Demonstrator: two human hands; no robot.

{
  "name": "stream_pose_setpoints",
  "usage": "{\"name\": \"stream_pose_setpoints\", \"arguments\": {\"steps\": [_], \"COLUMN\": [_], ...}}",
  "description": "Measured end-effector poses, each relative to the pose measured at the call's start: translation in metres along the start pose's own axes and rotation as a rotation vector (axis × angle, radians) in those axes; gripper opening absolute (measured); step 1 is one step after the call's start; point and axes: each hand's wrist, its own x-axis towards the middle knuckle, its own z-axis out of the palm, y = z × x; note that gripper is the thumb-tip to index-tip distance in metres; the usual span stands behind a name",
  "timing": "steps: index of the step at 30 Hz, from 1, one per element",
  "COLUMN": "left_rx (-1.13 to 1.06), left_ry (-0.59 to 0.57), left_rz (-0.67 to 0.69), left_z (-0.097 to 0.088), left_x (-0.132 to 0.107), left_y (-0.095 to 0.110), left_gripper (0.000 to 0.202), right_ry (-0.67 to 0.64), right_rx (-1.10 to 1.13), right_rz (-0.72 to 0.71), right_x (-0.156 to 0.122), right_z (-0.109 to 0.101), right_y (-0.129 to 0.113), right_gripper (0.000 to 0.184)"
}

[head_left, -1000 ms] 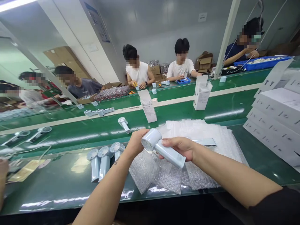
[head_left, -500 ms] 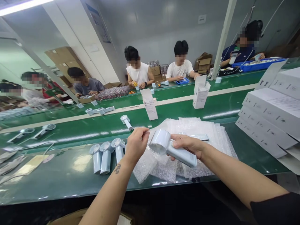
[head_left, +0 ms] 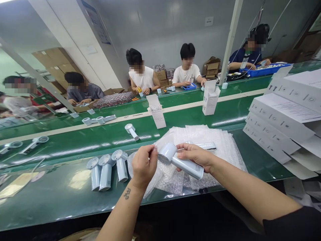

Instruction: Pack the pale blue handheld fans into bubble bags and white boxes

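Right hand (head_left: 194, 156): fingers and thumb wrapped partway round the handle of a light-blue handheld fan (head_left: 187, 164), grip firm, fan head turned toward the left. The fan is held above a pile of bubble bags (head_left: 218, 167). Left hand (head_left: 144, 164): fingers curled, thumb closed against them, just beside the fan's head. Whether anything thin is caught in that pinch cannot be told.

Surroundings. Three finished-looking fans (head_left: 105, 172) sit in a row left of the left hand, heads to the far side; the two leftmost are close together. A single fan (head_left: 131, 131) lies farther off on the green strip. Behind the right hand, a light-blue lettered piece (head_left: 208, 146) rests on the bags, partly hidden. An open white box (head_left: 157, 115) stands on the far side, and a second white carton (head_left: 210, 100) stands farther right. A stack of white boxes (head_left: 278, 124) with open flaps bounds the right side and is the tallest obstruction near the right forearm. At far left are a cable (head_left: 25, 163) and a yellow sheet (head_left: 16, 184). Co-workers sit along the far side, beyond a pale rail (head_left: 180, 108).

Edges and room. Both forearms cross the near edge of the green table (head_left: 62, 204); the bags reach close to that edge. Bare tabletop shows between the yellow sheet and the three fans, with a narrower strip between bags and box stack. Green surface also separates the lone fan from the rail.
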Motion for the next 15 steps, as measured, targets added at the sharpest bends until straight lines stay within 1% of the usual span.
{"name": "stream_pose_setpoints", "arguments": {"steps": [2,3,5,7,9,10,13,15], "left_rx": [0.055,0.075,0.095,0.106,0.126,0.132,0.09,0.036], "left_ry": [-0.006,-0.01,-0.022,-0.029,-0.03,-0.018,0.043,0.075], "left_rz": [0.07,0.085,0.135,0.245,0.355,0.387,0.414,0.444], "left_z": [-0.001,-0.001,-0.002,-0.001,0.0,0.001,0.006,0.008], "left_x": [-0.003,-0.003,-0.003,-0.004,-0.007,-0.008,-0.011,-0.009], "left_y": [-0.002,-0.002,-0.004,-0.003,0.0,0.003,0.013,0.019], "left_gripper": [0.01,0.011,0.014,0.018,0.022,0.023,0.024,0.025], "right_ry": [0.004,0.0,-0.01,0.0,0.037,0.059,0.078,0.04], "right_rx": [0.018,0.024,0.026,0.021,-0.01,-0.045,-0.131,-0.089], "right_rz": [-0.032,-0.045,-0.06,-0.075,-0.109,-0.126,-0.131,-0.108], "right_x": [-0.002,-0.003,-0.005,-0.007,-0.01,-0.012,-0.016,-0.018], "right_z": [0.0,0.0,0.0,-0.001,-0.002,-0.003,-0.003,-0.002], "right_y": [0.002,0.003,0.003,0.002,0.0,-0.001,-0.002,-0.002], "right_gripper": [0.071,0.071,0.064,0.056,0.053,0.053,0.047,0.048]}}
